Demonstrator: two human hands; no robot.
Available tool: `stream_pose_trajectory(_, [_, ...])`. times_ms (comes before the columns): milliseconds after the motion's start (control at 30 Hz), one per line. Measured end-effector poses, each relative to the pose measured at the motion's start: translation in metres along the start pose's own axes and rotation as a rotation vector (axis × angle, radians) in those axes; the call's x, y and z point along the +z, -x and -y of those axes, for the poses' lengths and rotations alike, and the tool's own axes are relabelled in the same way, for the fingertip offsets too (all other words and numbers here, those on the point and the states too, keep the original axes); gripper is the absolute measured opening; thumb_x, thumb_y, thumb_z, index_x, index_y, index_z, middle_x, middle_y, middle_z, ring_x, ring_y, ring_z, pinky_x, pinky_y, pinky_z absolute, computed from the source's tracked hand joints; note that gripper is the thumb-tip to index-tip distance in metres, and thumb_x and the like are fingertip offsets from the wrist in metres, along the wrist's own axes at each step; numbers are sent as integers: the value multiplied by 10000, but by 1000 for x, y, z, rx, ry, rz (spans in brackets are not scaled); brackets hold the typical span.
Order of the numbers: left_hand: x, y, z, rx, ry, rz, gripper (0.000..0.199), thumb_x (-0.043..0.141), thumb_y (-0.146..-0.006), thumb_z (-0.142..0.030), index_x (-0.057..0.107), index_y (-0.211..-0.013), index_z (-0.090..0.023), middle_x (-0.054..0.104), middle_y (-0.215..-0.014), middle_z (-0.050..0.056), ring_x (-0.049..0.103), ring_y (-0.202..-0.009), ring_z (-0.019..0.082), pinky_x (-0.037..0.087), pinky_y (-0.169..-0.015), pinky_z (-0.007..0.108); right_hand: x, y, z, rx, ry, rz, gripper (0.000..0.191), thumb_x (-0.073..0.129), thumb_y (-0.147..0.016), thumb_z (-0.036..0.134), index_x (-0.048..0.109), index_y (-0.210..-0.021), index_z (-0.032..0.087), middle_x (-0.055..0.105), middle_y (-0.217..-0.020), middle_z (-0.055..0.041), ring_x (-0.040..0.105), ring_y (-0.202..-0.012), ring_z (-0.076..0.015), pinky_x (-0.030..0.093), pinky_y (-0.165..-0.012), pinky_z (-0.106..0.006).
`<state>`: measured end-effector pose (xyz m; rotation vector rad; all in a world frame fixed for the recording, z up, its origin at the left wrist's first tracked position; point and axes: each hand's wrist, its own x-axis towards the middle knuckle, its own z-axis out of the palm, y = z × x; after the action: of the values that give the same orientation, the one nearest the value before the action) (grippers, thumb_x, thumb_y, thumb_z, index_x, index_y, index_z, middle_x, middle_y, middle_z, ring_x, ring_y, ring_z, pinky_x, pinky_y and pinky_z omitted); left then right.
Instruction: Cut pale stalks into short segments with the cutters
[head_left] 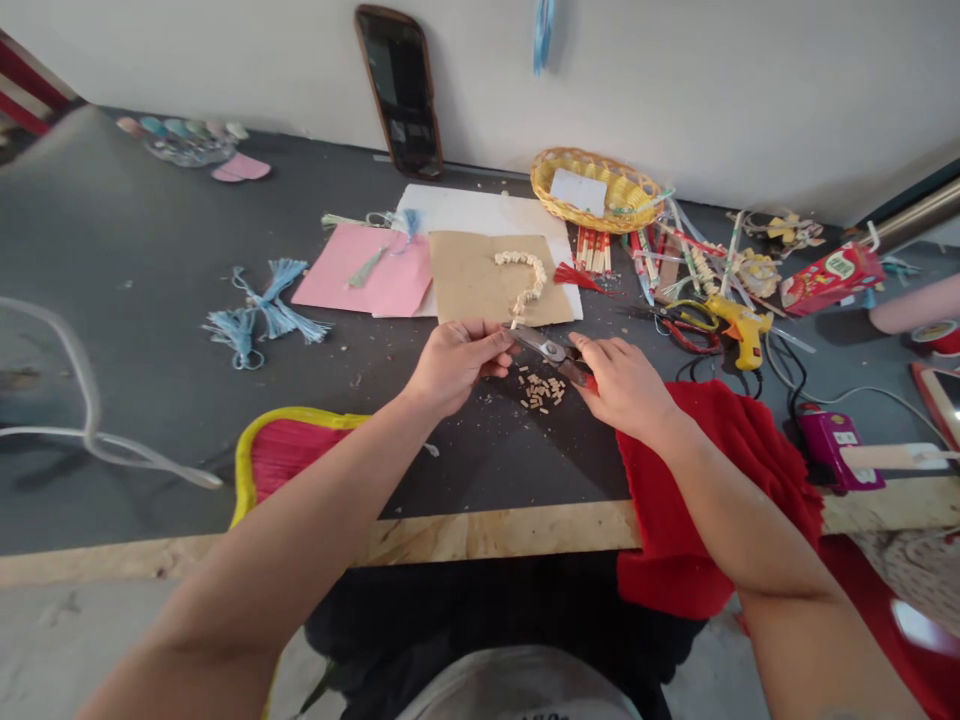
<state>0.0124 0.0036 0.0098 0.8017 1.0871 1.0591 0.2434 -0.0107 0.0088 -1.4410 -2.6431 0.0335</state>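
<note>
My left hand (456, 366) is closed in a pinch, and a thin pale stick (515, 321) pokes up beside its fingertips. My right hand (628, 388) wraps round the red-handled cutting pliers (553, 352). Their metal jaws point left and reach my left fingertips, where the stick is. Whether the jaws are fully closed is hard to see. Just below the pliers lies a loose pile of small tan cut pieces (541, 392). Beyond my hands, a curved string of cream-coloured pieces (536, 275) rests on a brown paper sheet (465, 275).
Pink paper (330, 275) and blue tassels (274, 300) lie left. A yellow basket (547, 200) stands behind, with a phone (405, 100) against the wall. A yellow glue gun (742, 330), scissors (694, 330), a red cloth (720, 480) and a purple power socket (832, 450) are right.
</note>
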Motion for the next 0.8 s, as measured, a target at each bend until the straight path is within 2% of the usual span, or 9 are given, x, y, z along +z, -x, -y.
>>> stream_pose_trajectory(133, [1, 1, -1, 14, -30, -2, 209, 820, -674, -282, 693, -703, -119, 648, -618, 19, 527, -478, 57, 438, -446, 172, -2, 0, 2, 26, 30, 35, 527, 563, -816, 193, 463, -1333, 160, 647, -1140, -132, 590, -1033, -298, 460, -857, -414])
stream_pose_trajectory(367, [-1, 3, 0, 48, -41, 41, 224, 803, -697, -328, 710, -743, -129, 672, -676, 33, 553, -513, 69, 451, -458, 172, -2, 0, 4, 49, 61, -45, 377, 498, -867, 173, 529, -1243, 171, 657, -1052, -116, 601, -970, -275, 432, -831, -375])
stream_pose_trajectory(633, [0, 6, 1, 118, -104, 62, 216, 761, -747, -334, 684, -699, -139, 648, -636, 25, 551, -510, 77, 462, -484, 185, -3, 0, 4, 52, 34, -40, 337, 474, -848, 140, 551, -1170, 202, 672, -992, -93, 612, -907, -252, 445, -787, -350])
stream_pose_trajectory(800, [0, 6, 1, 119, -43, 85, 184, 765, -738, -305, 680, -689, -150, 665, -652, 20, 553, -492, 68, 454, -475, 179, -2, 0, 5, 59, 16, -53, 363, 496, -853, 161, 540, -1212, 186, 668, -1039, -109, 607, -966, -266, 443, -803, -367])
